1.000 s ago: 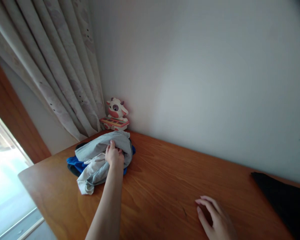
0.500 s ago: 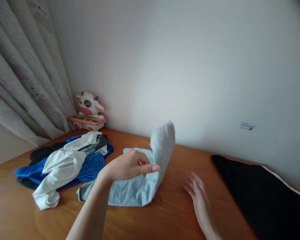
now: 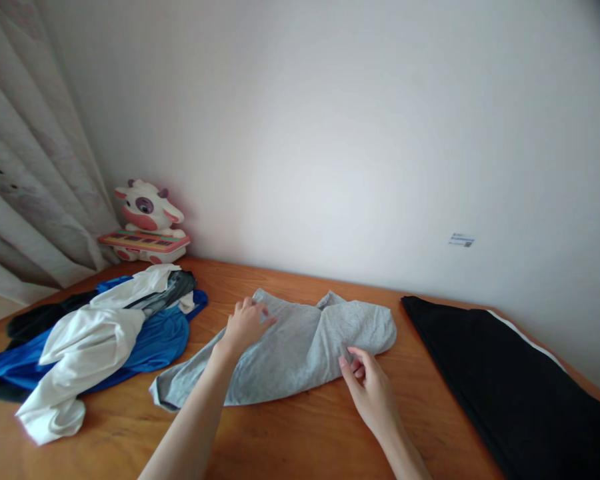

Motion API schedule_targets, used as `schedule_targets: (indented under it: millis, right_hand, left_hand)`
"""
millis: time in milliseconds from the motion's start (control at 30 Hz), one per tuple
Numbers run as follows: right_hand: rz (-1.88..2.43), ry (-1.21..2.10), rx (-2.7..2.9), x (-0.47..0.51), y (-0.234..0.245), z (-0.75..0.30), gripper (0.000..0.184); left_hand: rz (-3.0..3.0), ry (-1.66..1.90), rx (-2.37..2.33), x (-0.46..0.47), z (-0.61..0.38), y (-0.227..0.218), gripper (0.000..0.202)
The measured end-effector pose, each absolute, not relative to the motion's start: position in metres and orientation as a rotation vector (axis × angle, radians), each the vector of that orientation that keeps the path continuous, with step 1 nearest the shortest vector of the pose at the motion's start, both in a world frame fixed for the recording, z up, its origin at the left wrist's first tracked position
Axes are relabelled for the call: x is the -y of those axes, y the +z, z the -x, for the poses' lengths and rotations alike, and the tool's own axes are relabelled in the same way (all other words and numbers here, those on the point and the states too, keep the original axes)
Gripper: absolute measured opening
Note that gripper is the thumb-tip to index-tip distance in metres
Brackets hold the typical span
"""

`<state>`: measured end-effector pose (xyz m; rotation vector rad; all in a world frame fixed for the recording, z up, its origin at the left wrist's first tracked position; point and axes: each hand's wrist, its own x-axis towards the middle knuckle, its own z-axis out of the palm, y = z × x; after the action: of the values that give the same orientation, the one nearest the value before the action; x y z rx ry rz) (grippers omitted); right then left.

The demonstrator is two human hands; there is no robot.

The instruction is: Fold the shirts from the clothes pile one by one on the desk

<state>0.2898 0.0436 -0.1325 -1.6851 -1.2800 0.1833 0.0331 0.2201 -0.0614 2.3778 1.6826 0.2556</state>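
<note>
A light grey garment (image 3: 290, 343) lies loosely spread on the wooden table, its right part bunched into a rounded fold and its lower left corner tapering. Over its upper left part is my left hand (image 3: 246, 327), fingers spread and slightly bent, near or lightly touching the cloth. At the lower right of the garment, my right hand (image 3: 367, 380) has its fingers curled, with thumb and forefinger close together on the fabric. Its other fingers are bent into the palm. The exact kind of garment cannot be made out.
A heap of white, blue and dark clothes (image 3: 100, 333) lies at the left. Behind it sits a cow toy with a keyboard (image 3: 145, 227) beside the curtain (image 3: 25, 167). Flat black cloth (image 3: 500, 373) with a white stripe covers the table's right side. The wall (image 3: 320, 167) borders the back.
The raised grey part has dropped onto the table toward the right. My left hand has moved left and spread its fingers; my right hand has come left onto the garment. The view has shifted right.
</note>
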Motion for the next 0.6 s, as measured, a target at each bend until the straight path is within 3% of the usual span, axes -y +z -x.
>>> schedule_targets:
  millis: [100, 233, 400, 500, 600]
  right_hand:
    - [1.672, 0.200, 1.259, -0.044, -0.132, -0.291, 0.052]
    - [1.629, 0.308, 1.197, -0.045, -0.125, -0.286, 0.054]
    - [1.456, 0.636, 0.903, -0.042, -0.100, -0.281, 0.064]
    - [1.164, 1.005, 0.701, -0.037, -0.084, -0.283, 0.080]
    - [1.097, 1.123, 0.660, -0.034, -0.080, -0.285, 0.070]
  left_hand:
    - [-2.193, 0.331, -2.008, -0.224, -0.023, -0.065, 0.068]
    - [-2.189, 0.450, -1.861, -0.227, -0.018, -0.055, 0.025]
    - [-2.201, 1.069, -1.236, -0.185, -0.060, -0.003, 0.021]
    - [-2.251, 0.710, -0.489, -0.144, -0.088, 0.021, 0.019]
    - [-2.306, 0.327, -0.103, -0.123, -0.098, 0.023, 0.013]
